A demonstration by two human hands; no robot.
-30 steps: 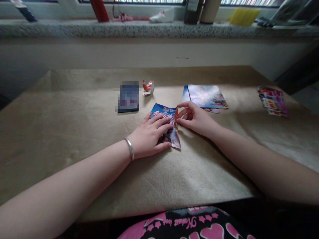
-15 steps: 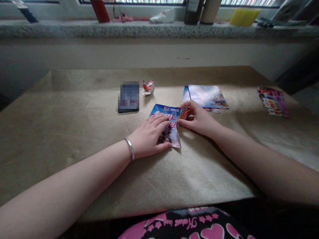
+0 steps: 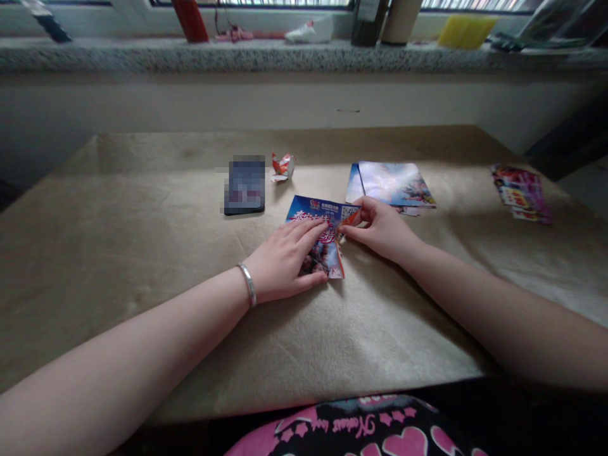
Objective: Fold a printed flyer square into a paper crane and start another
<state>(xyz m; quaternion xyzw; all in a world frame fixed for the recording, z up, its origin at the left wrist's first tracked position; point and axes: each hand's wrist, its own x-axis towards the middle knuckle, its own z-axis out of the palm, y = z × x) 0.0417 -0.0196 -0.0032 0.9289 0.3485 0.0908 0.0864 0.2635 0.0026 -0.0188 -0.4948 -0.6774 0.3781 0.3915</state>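
A folded blue printed flyer (image 3: 317, 212) lies on the tan table (image 3: 142, 240) in front of me. My left hand (image 3: 285, 259) rests flat on the flyer's left half, fingers stretched out, a silver bangle on the wrist. My right hand (image 3: 380, 228) pinches the flyer's upper right flap between thumb and fingers and holds it slightly lifted, with the red underside showing.
A dark phone (image 3: 245, 185) lies behind the flyer to the left. Beside it sits a small folded red and white paper piece (image 3: 282, 166). More flyers (image 3: 394, 183) lie at the right, another stack (image 3: 520, 190) at the far right. The stone window sill (image 3: 266, 56) holds bottles and clutter.
My right hand has drawn the flyer's right flap outward to the right, so more of the blue printed face shows. The left hand stays pressed on the paper.
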